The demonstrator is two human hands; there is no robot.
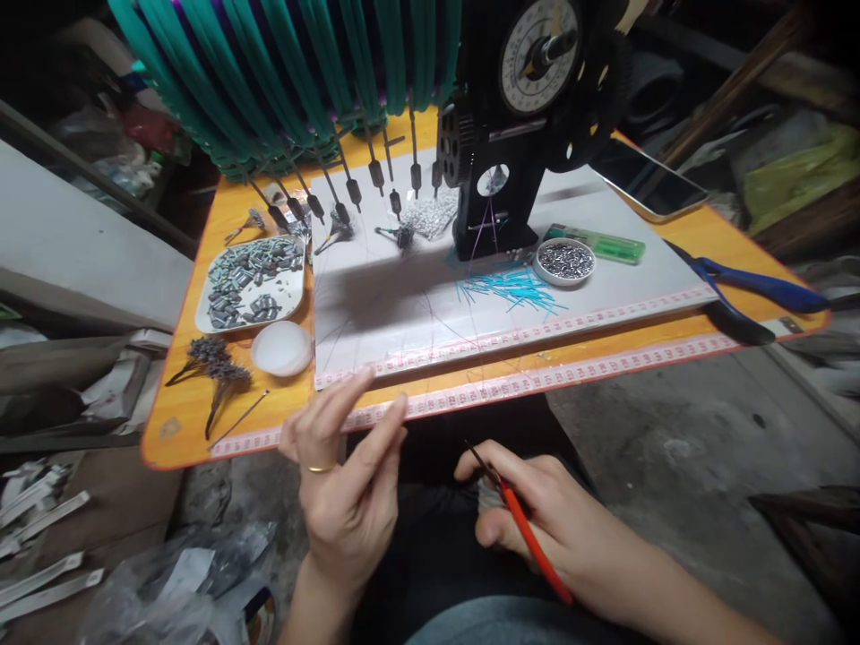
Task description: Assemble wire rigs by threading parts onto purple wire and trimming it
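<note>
My left hand point(346, 479) hovers just below the front edge of the orange table point(202, 408), fingers spread and pointing toward the white mat point(376, 305), a ring on one finger. It holds nothing that I can make out. My right hand point(530, 511) rests lower over my lap, fingers closed on a thin red-handled tool point(530, 537) with a dark tip pointing up and left. A black machine point(517, 116) with a dial stands at the back of the mat, with teal cords point(296, 72) and hanging weights beside it.
A white tray point(252, 282) of small grey metal pieces and a round white lid point(282, 348) sit left. Cut teal threads point(514, 288), a small bowl of beads point(565, 261), a green lighter point(601, 245), blue-handled pliers point(752, 296) and a phone point(649, 184) lie right. Measuring tape runs along the front edge.
</note>
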